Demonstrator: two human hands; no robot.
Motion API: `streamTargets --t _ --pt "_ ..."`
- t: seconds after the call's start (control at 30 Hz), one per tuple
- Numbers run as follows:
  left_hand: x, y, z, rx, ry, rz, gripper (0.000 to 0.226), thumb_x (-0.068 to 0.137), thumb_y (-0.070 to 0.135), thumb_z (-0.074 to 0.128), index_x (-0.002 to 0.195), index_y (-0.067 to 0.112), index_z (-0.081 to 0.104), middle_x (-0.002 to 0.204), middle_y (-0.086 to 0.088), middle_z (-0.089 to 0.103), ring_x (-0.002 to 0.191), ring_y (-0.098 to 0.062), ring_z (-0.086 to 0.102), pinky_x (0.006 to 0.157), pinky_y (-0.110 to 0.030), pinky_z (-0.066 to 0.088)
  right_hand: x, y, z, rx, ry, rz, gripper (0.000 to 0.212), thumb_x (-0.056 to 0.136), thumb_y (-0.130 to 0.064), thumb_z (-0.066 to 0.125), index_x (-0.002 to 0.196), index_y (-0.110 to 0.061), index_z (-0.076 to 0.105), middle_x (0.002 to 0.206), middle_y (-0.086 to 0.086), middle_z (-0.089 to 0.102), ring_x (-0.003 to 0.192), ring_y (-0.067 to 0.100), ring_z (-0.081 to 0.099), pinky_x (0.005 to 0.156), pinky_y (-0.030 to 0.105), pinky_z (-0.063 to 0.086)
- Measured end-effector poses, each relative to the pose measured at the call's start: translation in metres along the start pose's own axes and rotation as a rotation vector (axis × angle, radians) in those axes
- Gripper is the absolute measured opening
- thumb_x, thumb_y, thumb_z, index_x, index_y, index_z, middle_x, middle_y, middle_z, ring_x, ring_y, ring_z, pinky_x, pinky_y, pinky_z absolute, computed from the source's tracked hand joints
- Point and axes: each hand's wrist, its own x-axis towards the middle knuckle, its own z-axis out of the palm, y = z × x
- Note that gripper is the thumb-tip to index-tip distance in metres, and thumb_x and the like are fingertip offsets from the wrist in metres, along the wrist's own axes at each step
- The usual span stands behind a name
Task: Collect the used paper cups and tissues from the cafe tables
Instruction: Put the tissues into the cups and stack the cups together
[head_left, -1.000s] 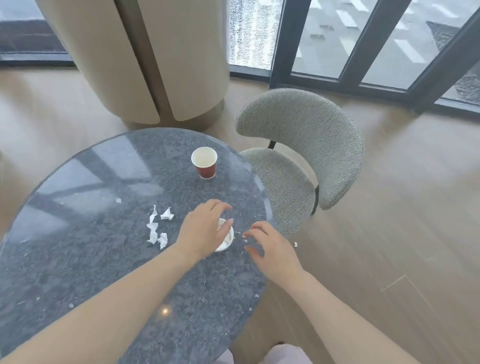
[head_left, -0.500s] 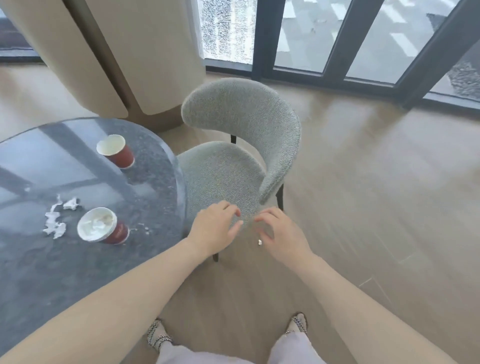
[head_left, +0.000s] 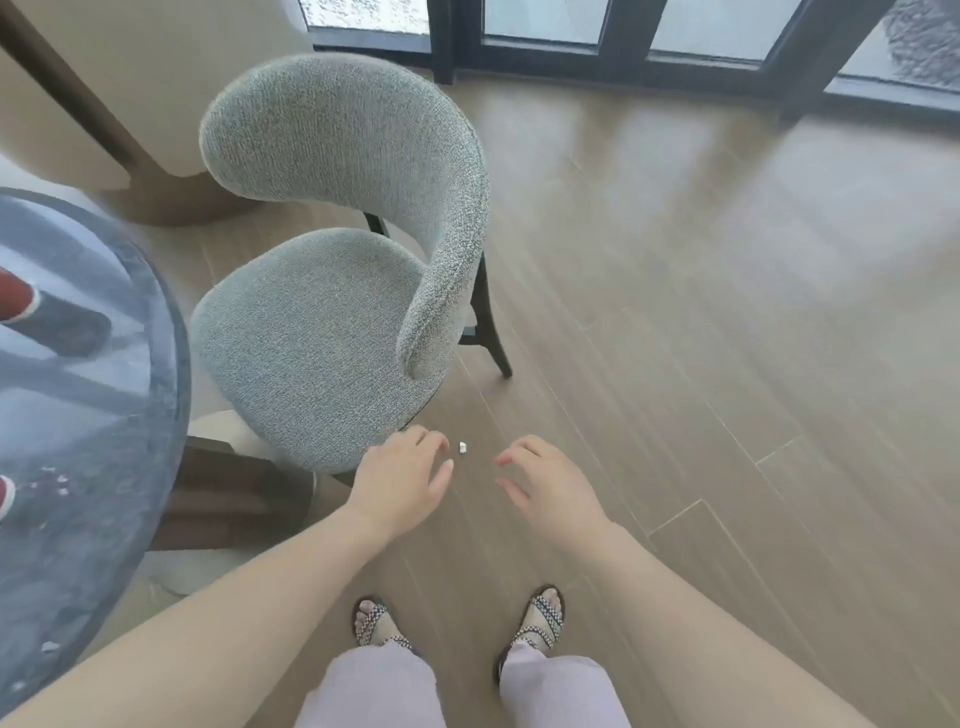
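Note:
A tiny white scrap of tissue (head_left: 463, 447) lies on the wooden floor just in front of the chair seat. My left hand (head_left: 402, 480) hovers to its left and my right hand (head_left: 545, 480) to its right, both with relaxed, slightly curved fingers and holding nothing. At the left edge, two red paper cups (head_left: 15, 296) (head_left: 4, 496) stand on the dark round table (head_left: 130, 415), each cut off by the frame. A few small white crumbs (head_left: 54, 480) lie on the table near the lower cup.
A grey upholstered chair (head_left: 322, 332) with dark legs stands between the table and my hands. A beige round column (head_left: 130, 78) rises behind it. Dark-framed windows (head_left: 623, 31) line the far wall. My sandalled feet (head_left: 457, 618) stand on the plank floor below my hands.
The view has swung right and down, from the tabletop to the floor. My left hand left the cup on the table. Both hands now hover beside a scrap on the floor.

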Motion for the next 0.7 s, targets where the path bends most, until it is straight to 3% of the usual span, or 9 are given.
streamTargets --t 0.3,0.5,0.7 --pt "0.090 -0.062 0.186 0.115 0.040 0.136 0.022 0.090 0.034 0.050 0.100 0.019 0.062 0.099 0.003 0.063 0.094 -0.022 0.061 0.075 -0.035 0.045 0.085 0.147 0.160 0.021 0.047 0.027 0.022 0.084 -0.019 0.061 0.105 -0.023 0.061 0.108 -0.004 0.056 0.099 0.017 0.055 0.070 0.029 0.046" --pt "0.162 -0.126 0.329 0.001 0.011 -0.028 0.023 0.093 0.034 0.046 0.104 0.020 0.061 0.109 0.002 0.061 0.104 -0.022 0.055 0.083 -0.037 0.047 0.145 0.248 0.290 0.036 0.055 0.099 0.020 0.085 -0.024 0.060 0.105 -0.026 0.060 0.105 -0.003 0.056 0.099 0.018 0.054 0.071 0.028 0.041" --pt "0.213 -0.182 0.444 0.072 -0.017 -0.067 0.023 0.093 0.039 0.043 0.106 0.027 0.057 0.112 0.008 0.059 0.107 -0.019 0.053 0.078 -0.033 0.047 0.195 0.322 0.392 -0.028 0.012 0.093 0.022 0.088 -0.030 0.056 0.108 -0.025 0.060 0.111 -0.003 0.056 0.102 0.020 0.055 0.075 0.028 0.040"
